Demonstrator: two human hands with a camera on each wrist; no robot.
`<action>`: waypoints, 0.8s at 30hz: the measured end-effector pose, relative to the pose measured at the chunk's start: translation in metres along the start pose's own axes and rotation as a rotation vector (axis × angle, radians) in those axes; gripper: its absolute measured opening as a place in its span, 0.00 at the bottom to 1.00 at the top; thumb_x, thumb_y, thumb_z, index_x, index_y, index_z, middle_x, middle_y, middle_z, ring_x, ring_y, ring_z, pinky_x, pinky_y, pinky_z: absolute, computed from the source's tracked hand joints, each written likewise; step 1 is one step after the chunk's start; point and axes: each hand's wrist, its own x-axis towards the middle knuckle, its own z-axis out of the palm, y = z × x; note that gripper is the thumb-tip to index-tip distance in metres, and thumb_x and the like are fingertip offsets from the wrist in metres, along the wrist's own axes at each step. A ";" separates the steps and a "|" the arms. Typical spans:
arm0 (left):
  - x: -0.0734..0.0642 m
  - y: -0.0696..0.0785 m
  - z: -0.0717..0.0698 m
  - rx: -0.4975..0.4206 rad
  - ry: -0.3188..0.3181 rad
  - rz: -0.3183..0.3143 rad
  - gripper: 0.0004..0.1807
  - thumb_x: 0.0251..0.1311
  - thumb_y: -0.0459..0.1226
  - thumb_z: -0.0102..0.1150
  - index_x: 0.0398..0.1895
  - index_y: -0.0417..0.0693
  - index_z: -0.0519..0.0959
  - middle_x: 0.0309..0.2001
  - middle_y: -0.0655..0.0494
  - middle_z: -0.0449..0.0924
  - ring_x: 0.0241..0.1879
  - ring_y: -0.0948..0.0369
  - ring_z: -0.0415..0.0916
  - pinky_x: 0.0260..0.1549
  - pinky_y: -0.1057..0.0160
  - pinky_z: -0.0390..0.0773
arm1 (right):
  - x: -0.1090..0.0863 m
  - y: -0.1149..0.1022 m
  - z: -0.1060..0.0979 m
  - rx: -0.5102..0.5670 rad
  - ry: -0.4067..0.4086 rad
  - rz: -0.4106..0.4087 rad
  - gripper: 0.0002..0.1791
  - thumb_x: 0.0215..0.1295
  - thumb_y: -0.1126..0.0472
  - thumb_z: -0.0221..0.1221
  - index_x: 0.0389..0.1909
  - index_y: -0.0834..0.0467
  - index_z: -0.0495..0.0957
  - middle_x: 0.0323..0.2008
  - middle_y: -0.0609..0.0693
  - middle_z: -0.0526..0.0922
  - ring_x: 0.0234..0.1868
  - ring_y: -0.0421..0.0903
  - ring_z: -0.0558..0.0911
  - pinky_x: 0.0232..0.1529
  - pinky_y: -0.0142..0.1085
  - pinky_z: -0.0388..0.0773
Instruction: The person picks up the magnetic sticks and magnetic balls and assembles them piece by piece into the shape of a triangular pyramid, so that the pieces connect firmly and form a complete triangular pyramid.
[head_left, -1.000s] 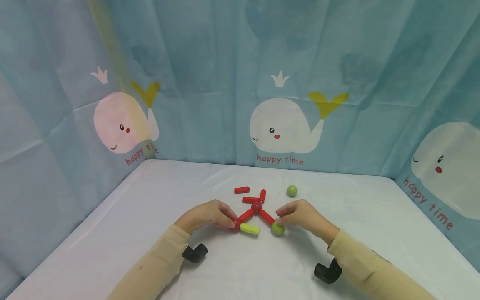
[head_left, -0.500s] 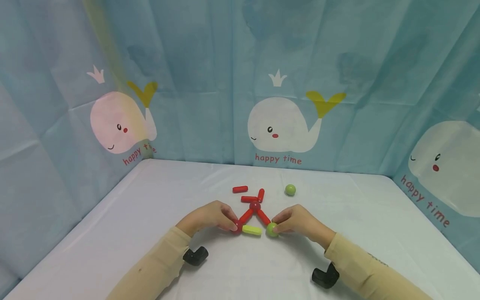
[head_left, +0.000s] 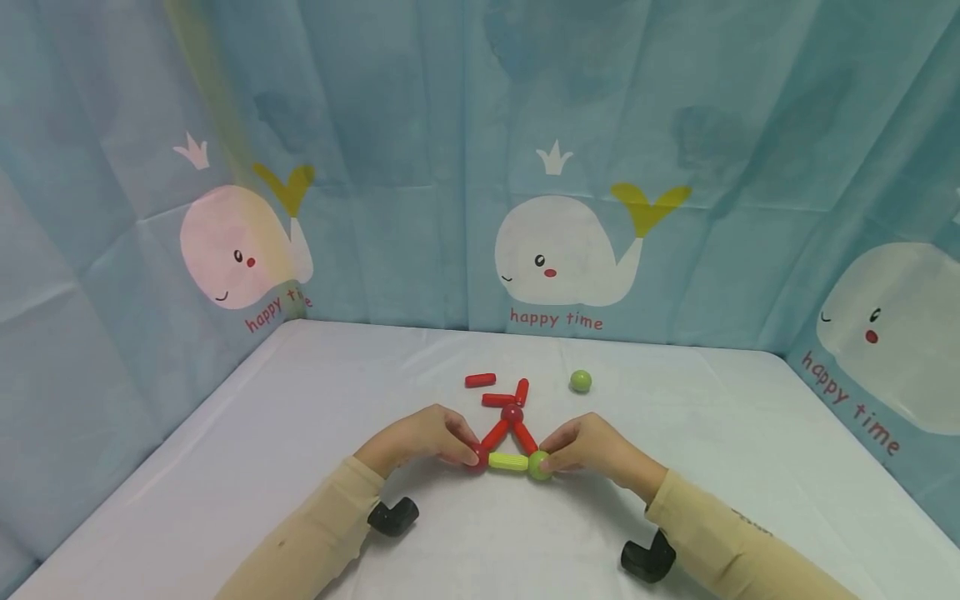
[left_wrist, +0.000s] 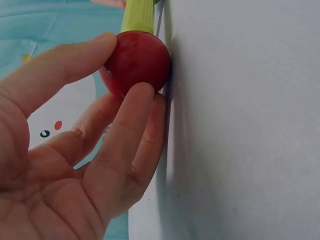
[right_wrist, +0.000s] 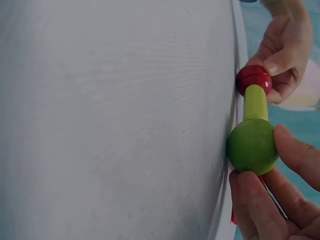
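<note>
My left hand (head_left: 435,435) pinches a red ball (left_wrist: 137,64) between thumb and fingers at the near left corner of a small triangle of balls and rods. At the near right corner my right hand (head_left: 598,443) pinches a green ball (right_wrist: 253,147) the same way. A yellow-green rod (head_left: 508,462) spans between these two balls, its ends right at both. Another red ball (head_left: 512,414) forms the far corner. From it one red rod (head_left: 494,435) slants to the left ball and a second red rod (head_left: 525,437) to the green one.
Just behind the far corner lie two loose red rods, one flat red rod (head_left: 498,400) and one angled red rod (head_left: 522,391). Farther back are another red rod (head_left: 480,380) and a loose green ball (head_left: 581,381). A white cloth covers the table (head_left: 360,358); a blue whale-print curtain (head_left: 420,167) hangs behind.
The right hand has taken hold of the green ball and moved it left and nearer, up to the yellow-green rod's free end. The two slanted red rods have swung closer together.
</note>
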 end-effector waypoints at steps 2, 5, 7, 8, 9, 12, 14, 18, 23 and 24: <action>0.000 0.000 0.000 -0.002 0.000 0.002 0.10 0.50 0.40 0.74 0.35 0.51 0.86 0.34 0.58 0.84 0.37 0.59 0.77 0.38 0.61 0.78 | 0.000 0.000 0.000 -0.004 0.001 0.006 0.11 0.51 0.60 0.74 0.37 0.56 0.89 0.33 0.47 0.89 0.31 0.41 0.81 0.38 0.35 0.82; -0.001 0.001 0.001 0.000 0.004 -0.005 0.10 0.50 0.40 0.74 0.36 0.51 0.85 0.34 0.58 0.84 0.37 0.59 0.77 0.38 0.60 0.78 | 0.001 0.000 0.000 -0.011 0.005 0.015 0.11 0.51 0.60 0.75 0.37 0.56 0.89 0.32 0.47 0.89 0.31 0.41 0.81 0.38 0.36 0.82; -0.002 0.002 0.002 0.000 0.000 -0.007 0.10 0.50 0.40 0.74 0.36 0.52 0.85 0.35 0.58 0.84 0.38 0.59 0.77 0.39 0.60 0.78 | 0.002 0.001 0.000 -0.014 0.006 0.026 0.11 0.51 0.59 0.75 0.37 0.56 0.89 0.32 0.46 0.89 0.31 0.42 0.81 0.38 0.36 0.82; -0.003 0.003 0.002 0.003 -0.002 -0.004 0.10 0.50 0.40 0.74 0.36 0.52 0.85 0.35 0.58 0.84 0.38 0.59 0.77 0.39 0.60 0.78 | 0.002 0.002 -0.001 -0.014 0.005 0.034 0.11 0.50 0.59 0.75 0.36 0.56 0.89 0.32 0.46 0.89 0.31 0.42 0.82 0.39 0.36 0.82; -0.003 0.004 0.002 0.003 -0.006 0.001 0.10 0.50 0.40 0.74 0.37 0.52 0.85 0.35 0.58 0.84 0.39 0.59 0.77 0.39 0.60 0.78 | 0.003 0.003 -0.001 -0.013 0.002 0.038 0.11 0.50 0.59 0.75 0.36 0.56 0.89 0.32 0.46 0.89 0.31 0.42 0.82 0.39 0.36 0.82; -0.004 0.005 0.003 0.005 -0.021 0.019 0.11 0.51 0.40 0.73 0.37 0.52 0.85 0.35 0.59 0.84 0.40 0.59 0.76 0.40 0.59 0.78 | 0.005 0.006 -0.004 -0.018 -0.011 0.039 0.12 0.50 0.59 0.75 0.36 0.56 0.88 0.32 0.47 0.89 0.31 0.41 0.82 0.39 0.36 0.82; -0.003 0.005 0.003 0.008 -0.029 0.026 0.11 0.51 0.41 0.73 0.38 0.53 0.85 0.36 0.59 0.84 0.40 0.59 0.76 0.41 0.59 0.78 | 0.005 0.007 -0.006 -0.019 -0.022 0.033 0.12 0.50 0.59 0.75 0.36 0.57 0.88 0.32 0.47 0.89 0.31 0.41 0.82 0.39 0.37 0.82; 0.004 0.006 0.000 -0.009 0.029 0.006 0.13 0.52 0.44 0.73 0.40 0.54 0.85 0.38 0.58 0.84 0.39 0.59 0.78 0.43 0.57 0.80 | 0.006 0.008 -0.009 -0.021 -0.031 0.033 0.11 0.50 0.59 0.75 0.36 0.56 0.88 0.32 0.47 0.89 0.31 0.41 0.83 0.39 0.36 0.82; 0.024 0.009 -0.010 -0.113 0.172 0.012 0.16 0.55 0.44 0.71 0.45 0.50 0.84 0.44 0.55 0.83 0.40 0.59 0.81 0.50 0.56 0.82 | 0.008 0.009 -0.012 -0.019 -0.051 0.026 0.11 0.50 0.58 0.75 0.35 0.56 0.88 0.32 0.46 0.89 0.32 0.42 0.83 0.40 0.36 0.82; 0.029 0.010 -0.012 -0.125 0.195 0.018 0.16 0.56 0.43 0.71 0.46 0.49 0.83 0.44 0.55 0.83 0.41 0.59 0.81 0.50 0.55 0.82 | 0.008 0.010 -0.013 -0.015 -0.059 0.019 0.11 0.50 0.59 0.75 0.35 0.56 0.88 0.32 0.46 0.89 0.32 0.42 0.83 0.40 0.36 0.82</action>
